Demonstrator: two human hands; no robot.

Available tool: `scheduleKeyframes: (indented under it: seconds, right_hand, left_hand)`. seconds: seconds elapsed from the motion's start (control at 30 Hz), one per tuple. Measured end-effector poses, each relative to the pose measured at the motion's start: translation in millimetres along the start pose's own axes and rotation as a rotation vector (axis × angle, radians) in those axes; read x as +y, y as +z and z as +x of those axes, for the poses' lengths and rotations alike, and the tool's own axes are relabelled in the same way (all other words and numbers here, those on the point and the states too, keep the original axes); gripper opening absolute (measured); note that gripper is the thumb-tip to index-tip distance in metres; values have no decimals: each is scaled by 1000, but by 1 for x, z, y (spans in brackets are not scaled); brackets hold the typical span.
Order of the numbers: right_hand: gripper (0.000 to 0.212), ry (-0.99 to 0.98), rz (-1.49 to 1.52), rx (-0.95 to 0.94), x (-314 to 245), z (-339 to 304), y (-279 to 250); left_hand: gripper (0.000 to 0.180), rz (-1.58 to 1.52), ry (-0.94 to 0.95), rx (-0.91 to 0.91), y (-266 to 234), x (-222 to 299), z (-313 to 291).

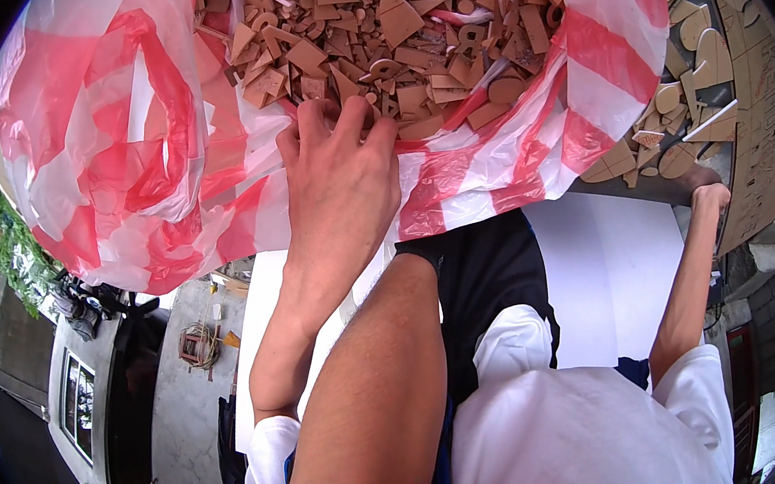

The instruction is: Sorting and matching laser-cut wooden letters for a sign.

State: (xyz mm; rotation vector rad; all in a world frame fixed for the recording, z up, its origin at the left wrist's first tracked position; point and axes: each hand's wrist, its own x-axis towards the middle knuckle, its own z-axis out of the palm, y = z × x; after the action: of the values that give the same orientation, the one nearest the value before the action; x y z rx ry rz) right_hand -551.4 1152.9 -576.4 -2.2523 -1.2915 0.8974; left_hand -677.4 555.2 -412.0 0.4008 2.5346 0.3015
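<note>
A large red-and-white striped plastic bag (512, 167) spreads across the top of the view, its mouth wide. Inside lies a heap of small brown cardboard-like offcuts (397, 19) of many shapes. My left hand (339, 157) reaches over the bag's near rim, fingers bent down at the edge of the heap and curled on the plastic; the fingertips are hidden. Off to the right, my right hand (709, 194) closes on the near edge of a dark tray (651, 188). More brown offcuts (676, 112) lie in that tray, some with white edges.
A brown board with cut outlines (763, 127) stands at the far right. My bare leg (374, 385) rises below the bag, beside white panels (612, 266). At the left are a concrete floor (182, 396), a wire-like frame (198, 345) and a parked motorbike (97, 306).
</note>
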Motion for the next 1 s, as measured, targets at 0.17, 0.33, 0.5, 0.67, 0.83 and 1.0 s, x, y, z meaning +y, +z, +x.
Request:
scheduleKeyframes:
  seconds: [0.17,0.33,0.5,0.67,0.83,1.0]
  right_hand:
    - [55,-7,1,-14,-5,-1,-1]
    - [55,4,-7,-27,1,-10,-3]
    - [54,7,-6,-27,-2,-16,-4]
    - [54,13,-6,-34,0,-20,-5]
    - [53,14,-7,-49,1,-23,-8]
    - [53,9,-2,-60,0,-22,-8]
  left_hand:
    - [14,-43,-61,-29,-2,0,-5]
    - [16,-91,-125,-19,-7,4,-14]
    - [19,-359,-284,133,-10,-5,-18]
    - [21,-294,-280,185,-2,-9,-14]
    - [17,-215,-210,56,4,2,-7]
    - [19,-163,-186,-81,5,6,-6]
